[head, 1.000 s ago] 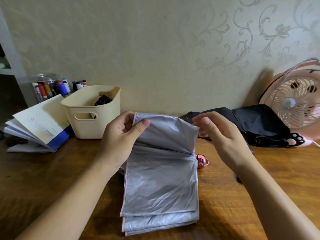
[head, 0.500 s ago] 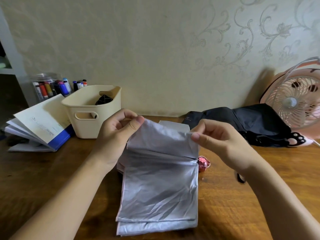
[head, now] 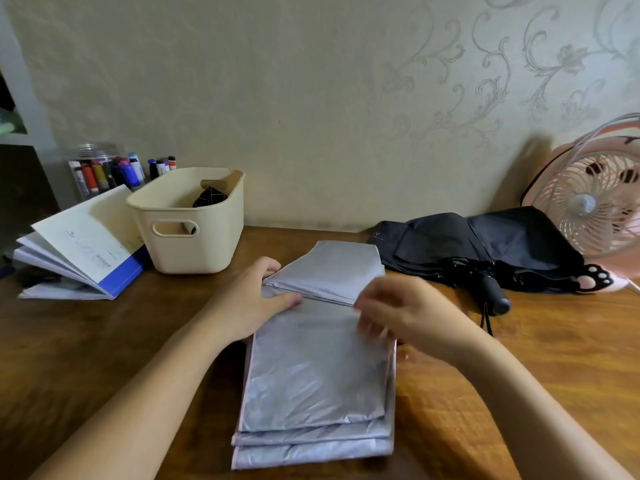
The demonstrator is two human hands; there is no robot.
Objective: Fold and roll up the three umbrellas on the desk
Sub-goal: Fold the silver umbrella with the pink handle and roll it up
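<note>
I am pressing the umbrella (head: pixel 311 375) with my flat left hand (head: pixel 254 301), right hand (head: pixel 403 315) too blurred to tell; lifting early could be undoing it.

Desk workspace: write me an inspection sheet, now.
Surface: wooden desk, bare grain showing in front.
Job's things: silver umbrella folded flat at centre, unrolled; black umbrella lying loose at back right.
Clutter: cream basket holding something dark, booklets, marker jar, pink fan.
Grips: left hand rests on the silver fabric's fold; right hand blurred at its right edge.
Cables: thin white line beside the fan, possibly its lead.
Surroundings: patterned wallpaper; shelf at left edge.
</note>
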